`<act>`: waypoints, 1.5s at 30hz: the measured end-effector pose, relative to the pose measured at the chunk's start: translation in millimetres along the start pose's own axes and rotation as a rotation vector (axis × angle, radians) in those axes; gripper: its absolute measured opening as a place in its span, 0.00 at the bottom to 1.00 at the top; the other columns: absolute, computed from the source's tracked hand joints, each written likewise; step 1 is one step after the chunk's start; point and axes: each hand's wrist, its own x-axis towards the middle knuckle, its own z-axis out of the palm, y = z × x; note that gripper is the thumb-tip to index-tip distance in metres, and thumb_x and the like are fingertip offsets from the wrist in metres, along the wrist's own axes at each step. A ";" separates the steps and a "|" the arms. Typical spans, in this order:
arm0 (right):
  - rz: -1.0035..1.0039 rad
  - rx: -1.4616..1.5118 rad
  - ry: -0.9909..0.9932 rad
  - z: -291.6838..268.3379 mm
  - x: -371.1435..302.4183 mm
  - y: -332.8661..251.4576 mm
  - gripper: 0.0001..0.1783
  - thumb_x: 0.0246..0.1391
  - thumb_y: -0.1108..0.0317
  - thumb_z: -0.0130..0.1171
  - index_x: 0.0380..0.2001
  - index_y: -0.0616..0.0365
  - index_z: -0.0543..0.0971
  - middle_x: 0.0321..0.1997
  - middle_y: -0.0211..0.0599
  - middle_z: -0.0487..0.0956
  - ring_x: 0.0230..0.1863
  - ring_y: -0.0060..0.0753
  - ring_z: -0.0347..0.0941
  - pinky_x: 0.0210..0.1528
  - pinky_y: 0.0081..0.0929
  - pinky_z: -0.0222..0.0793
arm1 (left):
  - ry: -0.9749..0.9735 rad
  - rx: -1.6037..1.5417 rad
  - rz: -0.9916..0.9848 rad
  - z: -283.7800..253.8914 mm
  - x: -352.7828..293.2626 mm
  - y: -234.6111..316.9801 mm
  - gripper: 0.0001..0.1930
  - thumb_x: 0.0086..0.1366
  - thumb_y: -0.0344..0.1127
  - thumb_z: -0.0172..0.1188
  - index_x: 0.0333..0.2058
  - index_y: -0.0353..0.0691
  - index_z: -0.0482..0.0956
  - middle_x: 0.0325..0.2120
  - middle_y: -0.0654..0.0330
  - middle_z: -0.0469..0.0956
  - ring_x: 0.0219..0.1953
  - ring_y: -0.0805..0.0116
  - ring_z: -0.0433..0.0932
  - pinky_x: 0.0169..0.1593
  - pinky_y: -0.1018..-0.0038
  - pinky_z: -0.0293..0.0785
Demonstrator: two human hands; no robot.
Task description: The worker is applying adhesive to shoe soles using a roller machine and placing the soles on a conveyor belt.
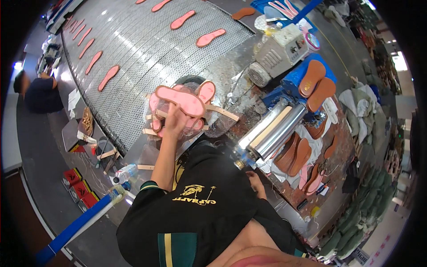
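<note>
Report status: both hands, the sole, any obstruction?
Left hand at top pink sole, grip unclear. Right hand low, near rollers, grip unclear. Top sole over a pile; other soles crowd it, nothing seen covering it.

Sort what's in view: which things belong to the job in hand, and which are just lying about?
Likely in the job:
insole, held in the left hand
insole pile beneath it
conveyor carrying more insoles
rollers, near the right hand

Seemingly just lying about:
bottle
red boxes
white paper
</note>
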 end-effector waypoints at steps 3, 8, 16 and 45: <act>-0.039 -0.020 0.016 -1.8 3.3 -15.0 0.20 0.48 0.77 0.48 0.47 0.59 0.72 0.26 0.33 0.75 0.19 0.23 0.67 0.18 0.23 0.62 | 0.061 -0.104 0.194 -24.3 9.5 48.7 0.24 0.65 0.33 0.49 0.59 0.40 0.57 0.59 0.50 0.61 0.61 0.50 0.61 0.63 0.49 0.57; 0.081 0.073 -0.016 -14.7 13.0 -20.7 0.15 0.52 0.74 0.45 0.43 0.57 0.74 0.26 0.32 0.76 0.21 0.24 0.70 0.19 0.23 0.63 | 0.252 -0.287 0.304 -93.6 -6.6 139.6 0.21 0.64 0.33 0.54 0.53 0.32 0.63 0.55 0.45 0.64 0.59 0.48 0.63 0.64 0.55 0.59; 0.035 0.158 0.157 18.0 -30.3 -40.8 0.12 0.52 0.75 0.45 0.40 0.58 0.73 0.27 0.35 0.77 0.21 0.26 0.71 0.20 0.24 0.66 | 0.679 0.317 0.218 -133.4 -47.0 117.9 0.14 0.62 0.27 0.56 0.47 0.34 0.68 0.43 0.52 0.73 0.47 0.58 0.75 0.48 0.67 0.76; -0.302 -0.263 1.482 -157.7 -83.2 -76.6 0.36 0.39 0.59 0.67 0.52 0.61 0.68 0.49 0.53 0.69 0.52 0.57 0.65 0.51 0.47 0.65 | -0.275 1.201 -0.392 26.4 -79.2 -109.5 0.12 0.69 0.28 0.47 0.48 0.31 0.68 0.40 0.49 0.79 0.33 0.66 0.79 0.38 0.76 0.76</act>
